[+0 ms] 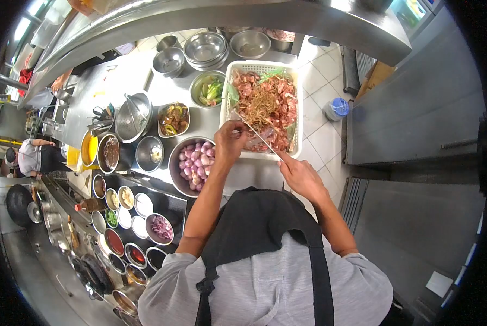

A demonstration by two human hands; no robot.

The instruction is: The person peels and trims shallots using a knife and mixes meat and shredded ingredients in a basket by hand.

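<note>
A white plastic basket holds chunks of reddish meat with a heap of thin brown strips on top and some green leaves. My right hand is closed on the handle of a long, thin knife, whose blade slants up and left over the basket's near edge. At the blade's left side, my left hand has its fingers bent together beside a clear plastic bag; what they pinch is hard to make out. A steel bowl of peeled purple shallots stands left of my left hand.
Steel bowls line the counter's back. Left are a bowl of green vegetables, a colander and a dish of dark food. Sauce and ingredient bowls fill the lower left. Another person stands far left.
</note>
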